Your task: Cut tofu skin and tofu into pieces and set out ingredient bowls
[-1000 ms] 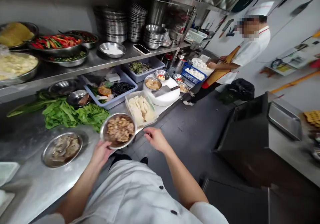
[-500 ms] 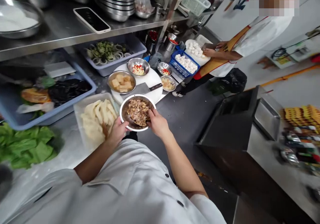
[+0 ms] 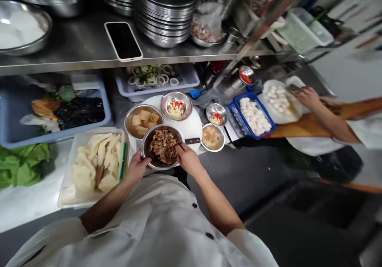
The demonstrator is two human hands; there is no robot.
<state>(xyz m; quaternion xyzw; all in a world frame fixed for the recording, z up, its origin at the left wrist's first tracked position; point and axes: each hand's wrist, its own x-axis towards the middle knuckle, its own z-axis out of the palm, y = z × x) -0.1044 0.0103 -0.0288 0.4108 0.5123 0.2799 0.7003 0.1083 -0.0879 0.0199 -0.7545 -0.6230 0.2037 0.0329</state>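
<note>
Gripping the near-left rim of a steel bowl of chopped brown meat (image 3: 162, 145), the left hand (image 3: 136, 169) keeps it level above the counter's near edge, so nothing spills. The right hand (image 3: 186, 157) closes on the right rim, fingertips just inside at the meat. Behind it sit a white round board (image 3: 193, 124) and a bowl of tan cubes (image 3: 143, 119); a tub of pale slices (image 3: 95, 163) lies left. Far right, a co-worker's hand (image 3: 307, 96) rests by white balls.
</note>
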